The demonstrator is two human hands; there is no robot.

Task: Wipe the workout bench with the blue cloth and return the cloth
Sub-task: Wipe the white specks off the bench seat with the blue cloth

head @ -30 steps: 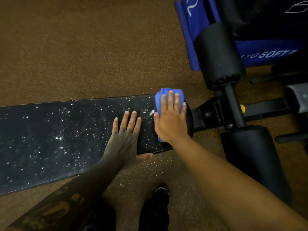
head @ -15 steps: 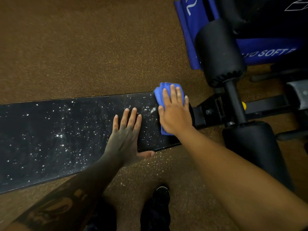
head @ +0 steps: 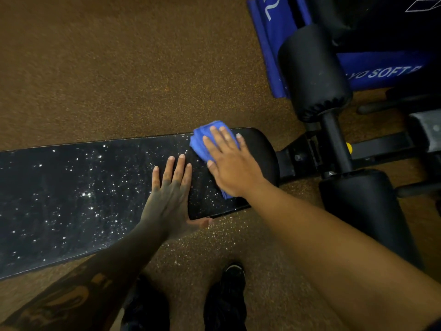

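Observation:
The black workout bench point(head: 71, 199) runs from the left edge to its rounded right end and is speckled with white crumbs. A folded blue cloth point(head: 199, 144) lies on the bench near that right end. My right hand point(head: 229, 163) presses flat on the cloth with straight fingers, covering most of it. My left hand point(head: 170, 194) lies flat on the bench just left of the cloth, fingers spread, thumb hanging over the near edge.
Black foam leg rollers point(head: 312, 72) and the bench frame point(head: 310, 154) with a yellow knob point(head: 349, 148) stand at the right. A blue padded box point(head: 269, 44) is at the top right. Brown speckled floor point(head: 119, 68) surrounds the bench; my shoes point(head: 226, 297) are below.
My right hand has slid the cloth leftward along the bench from its right end, closer to my left hand. The left hand has stayed planted.

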